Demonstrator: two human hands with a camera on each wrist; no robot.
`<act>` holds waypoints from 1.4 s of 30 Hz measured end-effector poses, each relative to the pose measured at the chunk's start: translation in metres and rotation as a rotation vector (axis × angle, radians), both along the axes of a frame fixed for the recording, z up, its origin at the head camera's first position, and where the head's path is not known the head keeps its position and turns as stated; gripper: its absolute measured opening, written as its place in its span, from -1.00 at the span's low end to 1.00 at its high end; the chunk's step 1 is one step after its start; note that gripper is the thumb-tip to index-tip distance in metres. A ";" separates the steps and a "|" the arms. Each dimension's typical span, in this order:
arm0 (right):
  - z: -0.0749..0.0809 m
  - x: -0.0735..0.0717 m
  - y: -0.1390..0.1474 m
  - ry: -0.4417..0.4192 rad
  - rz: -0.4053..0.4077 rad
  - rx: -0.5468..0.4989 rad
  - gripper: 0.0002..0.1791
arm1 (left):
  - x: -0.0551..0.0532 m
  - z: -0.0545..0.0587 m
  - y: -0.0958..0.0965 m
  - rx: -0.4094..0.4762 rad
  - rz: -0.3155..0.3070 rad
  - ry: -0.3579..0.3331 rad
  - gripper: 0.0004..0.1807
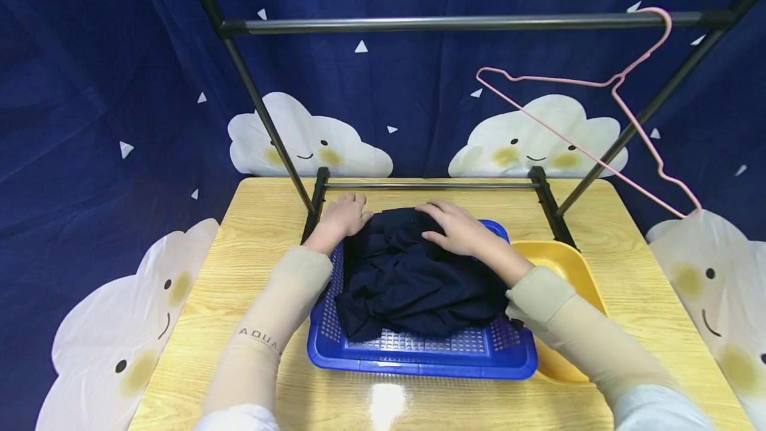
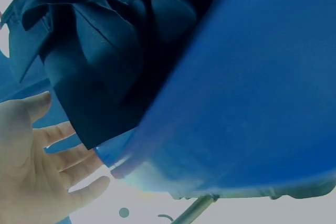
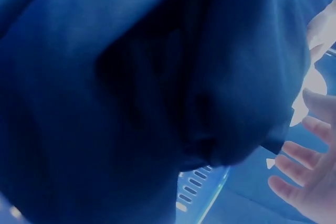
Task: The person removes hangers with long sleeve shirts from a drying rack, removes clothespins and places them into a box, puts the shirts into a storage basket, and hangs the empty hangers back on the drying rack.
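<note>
A crumpled dark navy garment [image 1: 413, 278] lies in a blue plastic basket [image 1: 419, 369] with slotted sides; a small button shows near its far edge. My left hand [image 1: 344, 217] is at the far left corner of the basket, its thumb close to the cloth. In the left wrist view the left hand's fingers [image 2: 79, 173] are spread beside the garment [image 2: 105, 72]. My right hand [image 1: 457, 228] hovers over the garment's far right part, fingers loosely extended. The right wrist view shows the right hand [image 3: 315, 166] with spread fingers beside the cloth [image 3: 236, 77]. Neither hand grips anything.
A black-framed rack with a metal rail [image 1: 419, 23] spans the wooden table [image 1: 215, 324]. From the rail's right end hangs a pink hanger [image 1: 559, 132]. A yellow basin [image 1: 574, 271] stands partly under the basket's right side. A blue cloud-print curtain [image 1: 419, 85] hangs behind.
</note>
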State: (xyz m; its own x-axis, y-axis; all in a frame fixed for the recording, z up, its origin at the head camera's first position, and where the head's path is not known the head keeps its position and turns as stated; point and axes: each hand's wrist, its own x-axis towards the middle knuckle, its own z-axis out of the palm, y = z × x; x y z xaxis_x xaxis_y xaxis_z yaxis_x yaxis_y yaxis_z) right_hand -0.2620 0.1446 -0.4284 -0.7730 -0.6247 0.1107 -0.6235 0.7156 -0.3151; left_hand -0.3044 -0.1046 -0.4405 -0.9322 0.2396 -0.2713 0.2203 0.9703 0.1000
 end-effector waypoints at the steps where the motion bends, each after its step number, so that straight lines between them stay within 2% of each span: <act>1: -0.001 -0.002 -0.002 0.001 -0.004 0.003 -0.41 | -0.002 -0.001 0.001 -0.008 0.010 -0.021 -0.43; 9: -0.011 -0.015 -0.009 -0.010 -0.034 0.035 -0.41 | -0.005 -0.003 0.007 0.073 0.133 -0.203 -0.36; 10: -0.012 -0.016 -0.009 -0.011 -0.034 0.035 -0.41 | -0.017 -0.020 0.003 0.082 0.131 -0.217 -0.31; 13: -0.014 -0.018 -0.011 -0.004 -0.026 0.028 -0.42 | -0.019 -0.021 0.004 0.117 0.146 -0.281 -0.30; 16: -0.016 -0.019 -0.012 0.001 -0.022 0.026 -0.42 | -0.020 -0.021 0.004 0.143 0.132 -0.279 -0.32; 17: -0.017 -0.020 -0.013 0.003 -0.021 0.025 -0.42 | -0.009 -0.004 0.008 0.152 0.141 -0.284 -0.36; 23: -0.020 -0.020 -0.015 0.039 -0.012 0.000 -0.46 | -0.012 -0.011 0.007 0.212 0.144 -0.197 -0.38; 27: -0.020 -0.018 -0.016 0.104 0.014 -0.044 -0.55 | -0.016 -0.016 0.007 0.317 0.148 -0.072 -0.45; 31: -0.020 -0.017 -0.016 0.156 0.039 -0.088 -0.64 | -0.018 -0.016 0.009 0.463 0.165 0.069 -0.57; 34: -0.020 -0.016 -0.015 0.165 0.050 -0.111 -0.68 | -0.017 -0.013 0.011 0.586 0.179 0.171 -0.62; 37: -0.020 -0.014 -0.014 0.155 0.058 -0.126 -0.69 | -0.014 -0.007 0.012 0.695 0.178 0.241 -0.63; 42: -0.018 -0.008 -0.007 0.143 0.079 -0.153 -0.72 | -0.005 0.006 0.013 0.798 0.143 0.255 -0.55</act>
